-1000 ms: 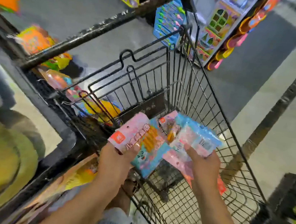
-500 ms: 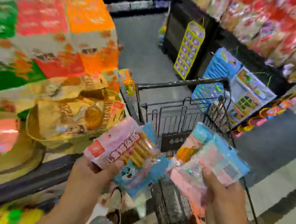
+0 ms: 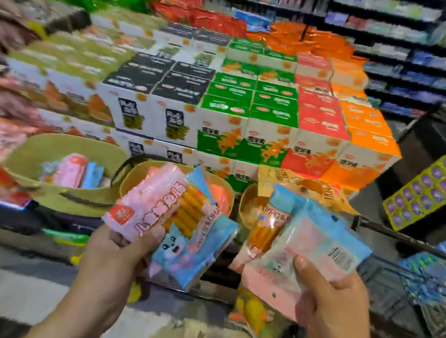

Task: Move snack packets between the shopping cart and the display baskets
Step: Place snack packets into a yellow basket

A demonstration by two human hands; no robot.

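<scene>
My left hand point(image 3: 117, 254) grips a fan of pink and blue snack packets point(image 3: 178, 219) printed with orange sticks, thumb on top. My right hand point(image 3: 332, 299) holds a second bunch of pink and blue packets point(image 3: 311, 243), barcode side up. Both bunches hover in front of three straw display baskets: the left basket point(image 3: 37, 150) holds similar pink and blue packets, the middle basket point(image 3: 142, 172) sits just behind my left bunch, and the right basket point(image 3: 249, 200) holds yellow packets. The cart's black handle point(image 3: 410, 244) shows at the right.
Stacked snack boxes point(image 3: 223, 112) in black, green, red and orange rise behind the baskets. A yellow card of purple items point(image 3: 428, 193) hangs at the right. Dark store shelves point(image 3: 403, 36) line the back. The black display ledge point(image 3: 25, 216) runs below the baskets.
The view has swung up and left from the cart to the display baskets and box stacks. Both hands have carried their packet bunches out of the cart toward the baskets.
</scene>
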